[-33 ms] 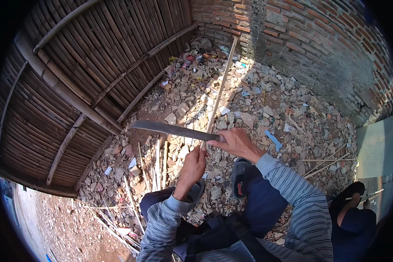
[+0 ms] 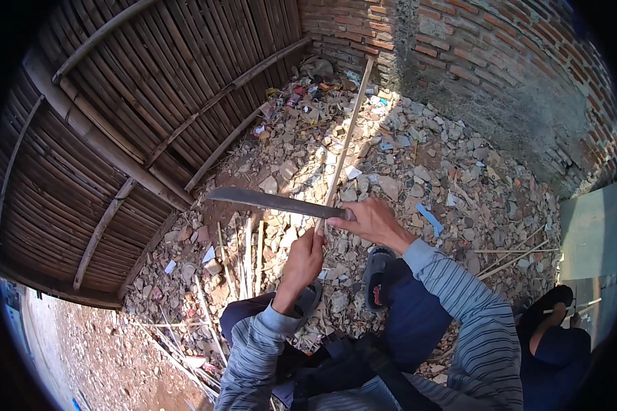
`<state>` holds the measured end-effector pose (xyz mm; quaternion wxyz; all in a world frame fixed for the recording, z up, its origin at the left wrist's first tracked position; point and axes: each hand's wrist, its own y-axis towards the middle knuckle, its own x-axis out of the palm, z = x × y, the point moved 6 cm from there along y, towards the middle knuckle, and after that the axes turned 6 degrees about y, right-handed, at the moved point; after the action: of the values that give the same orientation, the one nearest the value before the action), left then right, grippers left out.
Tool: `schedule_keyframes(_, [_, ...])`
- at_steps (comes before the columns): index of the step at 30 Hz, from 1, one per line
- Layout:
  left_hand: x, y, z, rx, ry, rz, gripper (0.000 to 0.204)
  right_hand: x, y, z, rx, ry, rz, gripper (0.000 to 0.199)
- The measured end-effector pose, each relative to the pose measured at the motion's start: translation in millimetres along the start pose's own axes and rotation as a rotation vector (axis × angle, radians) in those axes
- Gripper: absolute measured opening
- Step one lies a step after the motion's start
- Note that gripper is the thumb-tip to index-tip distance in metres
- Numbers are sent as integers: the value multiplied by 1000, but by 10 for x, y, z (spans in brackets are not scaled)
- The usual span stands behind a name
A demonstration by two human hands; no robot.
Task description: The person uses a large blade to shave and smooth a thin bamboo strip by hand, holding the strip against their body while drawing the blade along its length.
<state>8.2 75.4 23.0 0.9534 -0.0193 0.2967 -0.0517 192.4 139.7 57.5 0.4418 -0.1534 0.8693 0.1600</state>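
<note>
My right hand (image 2: 371, 220) is closed on the handle of a long dark machete (image 2: 267, 201), its blade pointing left. My left hand (image 2: 303, 259) grips the near end of a long thin bamboo strip (image 2: 347, 137) that runs away from me toward the brick wall. The blade crosses the strip just above my left hand, right beside my right hand. Both arms wear striped grey sleeves. My knees in dark trousers and a sandalled foot (image 2: 377, 277) are below the hands.
A woven bamboo panel (image 2: 116, 137) leans at the left. A brick wall (image 2: 500, 61) closes the back and right. Broken rubble (image 2: 445, 171) covers the ground, with several split bamboo strips (image 2: 247, 253) lying on it. Another person (image 2: 555, 335) sits at the lower right.
</note>
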Motion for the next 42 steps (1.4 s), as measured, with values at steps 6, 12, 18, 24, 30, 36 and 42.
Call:
schedule_keyframes(6, [27, -16, 157, 34, 65, -30, 38, -134, 93, 486, 236, 171, 47, 77])
schedule_keyframes(12, [-43, -58, 149, 80, 59, 33, 37, -117, -15, 119, 13, 79, 67, 77])
schedule_keyframes(18, [31, -192, 272, 83, 82, -20, 33, -355, 101, 906, 340, 158, 163, 80])
schedule_keyframes(24, [29, -172, 223, 150, 110, 44, 28, -314, -20, 761, 196, 224, 154, 76])
schedule_keyframes(30, [-18, -114, 167, 105, 82, 75, 27, -206, -22, 392, 37, 4, -11, 70])
schedule_keyframes(36, [-94, -31, 61, 156, -99, 68, 31, -169, 45, 454, 62, 40, 52, 72])
schedule_keyframes(42, [-163, -16, 118, 111, 39, 4, 19, -313, 9, 467, 69, 96, 177, 68])
